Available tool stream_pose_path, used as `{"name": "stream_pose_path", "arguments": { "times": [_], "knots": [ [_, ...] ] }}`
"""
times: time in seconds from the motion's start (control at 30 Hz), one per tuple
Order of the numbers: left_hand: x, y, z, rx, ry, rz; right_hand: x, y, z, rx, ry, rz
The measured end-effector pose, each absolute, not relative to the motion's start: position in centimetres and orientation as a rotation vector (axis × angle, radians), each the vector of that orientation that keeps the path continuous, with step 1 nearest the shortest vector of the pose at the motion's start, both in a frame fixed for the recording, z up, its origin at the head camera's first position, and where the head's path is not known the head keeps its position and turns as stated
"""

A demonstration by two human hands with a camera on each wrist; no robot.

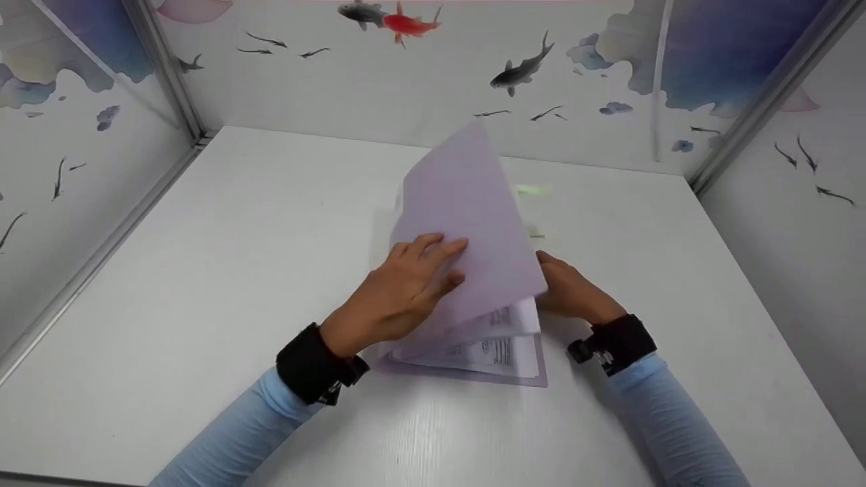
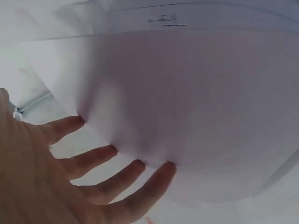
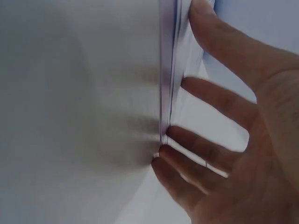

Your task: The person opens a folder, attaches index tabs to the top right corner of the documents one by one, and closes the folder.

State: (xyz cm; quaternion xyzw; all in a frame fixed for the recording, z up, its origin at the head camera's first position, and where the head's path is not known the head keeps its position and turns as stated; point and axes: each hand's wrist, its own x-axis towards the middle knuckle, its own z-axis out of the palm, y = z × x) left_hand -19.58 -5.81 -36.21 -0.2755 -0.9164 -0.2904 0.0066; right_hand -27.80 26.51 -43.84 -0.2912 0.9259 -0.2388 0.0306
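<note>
A pale purple folder [image 1: 467,210] stands partly open on the table, its cover raised at a slant. Printed sheets [image 1: 504,355] show beneath the cover at the near end. My left hand [image 1: 402,291] lies against the cover with fingers spread; in the left wrist view its fingertips [image 2: 170,167] touch the purple surface. At the folder's right edge is my right hand [image 1: 575,291], its fingers partly hidden behind the cover. From the right wrist, its extended fingers [image 3: 205,144] meet the stacked page edges [image 3: 175,60], the thumb higher up along them.
Green tabs [image 1: 533,190] stick out past the folder's right side. The white table [image 1: 223,270] is enclosed by panels [image 1: 419,88] painted with fish, with metal posts [image 1: 166,67] at the corners.
</note>
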Motion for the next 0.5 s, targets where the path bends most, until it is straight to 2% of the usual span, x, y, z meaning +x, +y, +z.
{"name": "stream_pose_path", "arguments": {
  "times": [0.13, 0.37, 0.5],
  "knots": [
    [-20.5, -5.3, -38.2, -0.841, -3.038, -0.806, -28.8, 28.2, -44.2, -1.022, 2.865, -0.791],
    [-20.9, -4.9, -39.0, -0.797, -3.139, -0.660, -29.5, 30.2, -43.9, -0.697, 2.931, -0.821],
    [-21.2, -4.7, -38.9, -0.806, -3.175, -0.608, -29.5, 30.4, -43.3, -0.660, 2.949, -0.830]
  ]
}}
